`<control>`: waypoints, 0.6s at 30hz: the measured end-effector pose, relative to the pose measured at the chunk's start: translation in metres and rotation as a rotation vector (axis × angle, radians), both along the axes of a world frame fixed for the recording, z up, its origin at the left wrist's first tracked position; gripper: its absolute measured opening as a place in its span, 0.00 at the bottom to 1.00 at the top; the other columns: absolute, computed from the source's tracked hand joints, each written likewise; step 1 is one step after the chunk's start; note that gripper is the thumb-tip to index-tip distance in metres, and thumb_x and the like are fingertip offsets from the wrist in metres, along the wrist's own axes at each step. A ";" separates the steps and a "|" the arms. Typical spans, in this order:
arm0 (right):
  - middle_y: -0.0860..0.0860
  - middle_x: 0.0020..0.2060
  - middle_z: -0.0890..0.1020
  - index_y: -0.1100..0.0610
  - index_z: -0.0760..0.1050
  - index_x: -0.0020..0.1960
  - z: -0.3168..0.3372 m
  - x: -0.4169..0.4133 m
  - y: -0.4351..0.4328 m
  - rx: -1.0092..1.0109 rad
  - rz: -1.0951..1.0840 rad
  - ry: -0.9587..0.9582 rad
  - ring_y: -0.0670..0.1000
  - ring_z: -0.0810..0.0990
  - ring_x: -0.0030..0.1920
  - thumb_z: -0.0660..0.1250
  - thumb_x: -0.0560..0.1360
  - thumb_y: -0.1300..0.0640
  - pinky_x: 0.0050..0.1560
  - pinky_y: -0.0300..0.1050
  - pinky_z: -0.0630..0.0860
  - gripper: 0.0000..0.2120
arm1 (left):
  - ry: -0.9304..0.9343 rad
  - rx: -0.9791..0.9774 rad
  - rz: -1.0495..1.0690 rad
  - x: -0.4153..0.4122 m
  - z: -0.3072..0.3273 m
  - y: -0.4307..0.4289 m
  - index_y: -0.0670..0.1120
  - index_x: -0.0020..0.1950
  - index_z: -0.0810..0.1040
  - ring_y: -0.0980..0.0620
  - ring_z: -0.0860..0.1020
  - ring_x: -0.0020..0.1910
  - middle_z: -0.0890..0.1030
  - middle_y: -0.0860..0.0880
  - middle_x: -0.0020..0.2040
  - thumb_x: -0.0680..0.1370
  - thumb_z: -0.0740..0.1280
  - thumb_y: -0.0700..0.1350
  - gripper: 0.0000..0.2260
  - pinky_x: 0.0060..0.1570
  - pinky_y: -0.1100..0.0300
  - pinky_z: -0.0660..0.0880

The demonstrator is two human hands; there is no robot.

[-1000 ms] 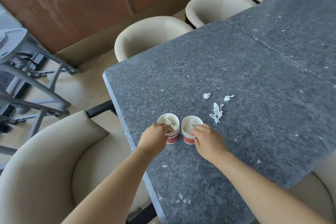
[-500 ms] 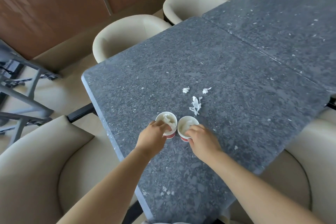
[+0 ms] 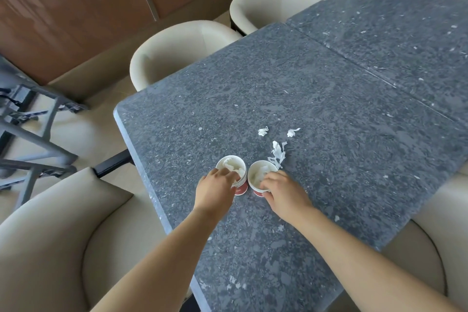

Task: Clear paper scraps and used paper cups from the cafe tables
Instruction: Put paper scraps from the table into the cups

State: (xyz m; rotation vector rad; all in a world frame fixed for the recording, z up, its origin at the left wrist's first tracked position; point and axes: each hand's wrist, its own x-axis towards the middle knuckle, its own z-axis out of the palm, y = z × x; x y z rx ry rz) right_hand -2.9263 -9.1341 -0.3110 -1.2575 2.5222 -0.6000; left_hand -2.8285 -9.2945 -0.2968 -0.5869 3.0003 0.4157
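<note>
Red cups: left cup (image 3: 231,171) and right cup (image 3: 260,172) touching, near table (image 3: 329,109) edge, paper inside.
Left hand (image 3: 215,190): fingers curled over left cup rim.
Right hand (image 3: 283,191): gripping right cup rim.
Change: none; cups still unlifted.
Scraps (image 3: 278,153): loose just beyond the cups, uncollected.

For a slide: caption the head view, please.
Left hand grips the left cup, right hand the right cup, both stuffed with paper; torn scraps lie beyond on the grey table.
</note>
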 end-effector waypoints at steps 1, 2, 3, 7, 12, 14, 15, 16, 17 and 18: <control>0.48 0.53 0.78 0.55 0.78 0.52 0.002 -0.003 -0.001 -0.006 -0.002 -0.010 0.51 0.71 0.58 0.66 0.74 0.55 0.49 0.43 0.71 0.09 | 0.003 0.001 -0.007 -0.003 0.000 -0.001 0.54 0.58 0.76 0.48 0.73 0.56 0.77 0.53 0.58 0.75 0.64 0.48 0.12 0.49 0.55 0.70; 0.47 0.52 0.78 0.54 0.78 0.51 0.004 -0.005 -0.002 -0.023 -0.004 -0.012 0.51 0.72 0.56 0.67 0.73 0.53 0.47 0.42 0.70 0.09 | 0.011 0.006 -0.011 -0.006 0.000 -0.002 0.54 0.57 0.76 0.49 0.73 0.57 0.77 0.53 0.58 0.75 0.64 0.50 0.12 0.50 0.55 0.70; 0.47 0.50 0.79 0.54 0.78 0.49 0.006 -0.008 -0.002 -0.049 -0.006 -0.007 0.51 0.73 0.54 0.68 0.72 0.51 0.44 0.41 0.69 0.09 | 0.026 0.016 -0.010 -0.008 0.000 -0.003 0.54 0.57 0.76 0.49 0.73 0.56 0.77 0.54 0.58 0.74 0.65 0.53 0.12 0.50 0.55 0.70; 0.50 0.49 0.80 0.57 0.79 0.49 0.015 -0.024 -0.003 -0.120 -0.046 0.007 0.53 0.74 0.53 0.67 0.73 0.52 0.48 0.42 0.70 0.09 | 0.131 0.050 0.002 -0.013 0.000 -0.012 0.53 0.55 0.76 0.49 0.74 0.54 0.76 0.53 0.55 0.71 0.67 0.59 0.17 0.49 0.53 0.74; 0.52 0.53 0.79 0.58 0.77 0.54 0.018 -0.052 -0.007 -0.098 -0.104 0.007 0.54 0.73 0.55 0.65 0.75 0.56 0.51 0.44 0.69 0.10 | 0.206 0.090 0.043 -0.023 0.001 -0.021 0.50 0.55 0.76 0.46 0.74 0.55 0.74 0.50 0.57 0.73 0.66 0.53 0.13 0.46 0.53 0.76; 0.51 0.53 0.78 0.57 0.77 0.53 0.016 -0.063 -0.011 -0.079 -0.107 0.007 0.53 0.73 0.56 0.64 0.75 0.55 0.50 0.44 0.69 0.09 | 0.213 0.120 0.097 -0.031 0.000 -0.028 0.50 0.57 0.76 0.46 0.73 0.56 0.73 0.50 0.58 0.74 0.65 0.51 0.12 0.46 0.53 0.75; 0.50 0.52 0.78 0.56 0.77 0.53 0.015 -0.068 -0.014 -0.069 -0.112 0.009 0.53 0.72 0.55 0.64 0.75 0.55 0.50 0.44 0.69 0.09 | 0.216 0.136 0.125 -0.035 0.001 -0.031 0.51 0.58 0.75 0.46 0.73 0.56 0.73 0.50 0.59 0.75 0.65 0.50 0.12 0.46 0.54 0.74; 0.50 0.52 0.78 0.56 0.77 0.52 0.014 -0.073 -0.017 -0.062 -0.117 0.008 0.53 0.72 0.55 0.64 0.75 0.55 0.49 0.45 0.70 0.08 | 0.219 0.151 0.143 -0.040 0.001 -0.035 0.51 0.58 0.75 0.46 0.73 0.56 0.73 0.50 0.59 0.75 0.64 0.50 0.12 0.47 0.54 0.73; 0.50 0.52 0.78 0.56 0.77 0.53 0.013 -0.079 -0.020 -0.058 -0.121 0.004 0.53 0.73 0.55 0.64 0.75 0.54 0.50 0.45 0.71 0.08 | 0.220 0.165 0.151 -0.046 0.001 -0.038 0.51 0.58 0.75 0.47 0.73 0.56 0.74 0.50 0.59 0.76 0.64 0.50 0.12 0.46 0.55 0.73; 0.50 0.52 0.78 0.56 0.77 0.53 0.012 -0.084 -0.025 -0.055 -0.128 0.000 0.53 0.73 0.55 0.64 0.75 0.54 0.50 0.46 0.71 0.09 | 0.214 0.177 0.153 -0.051 0.000 -0.041 0.51 0.58 0.75 0.47 0.74 0.56 0.74 0.50 0.58 0.76 0.63 0.50 0.12 0.45 0.56 0.72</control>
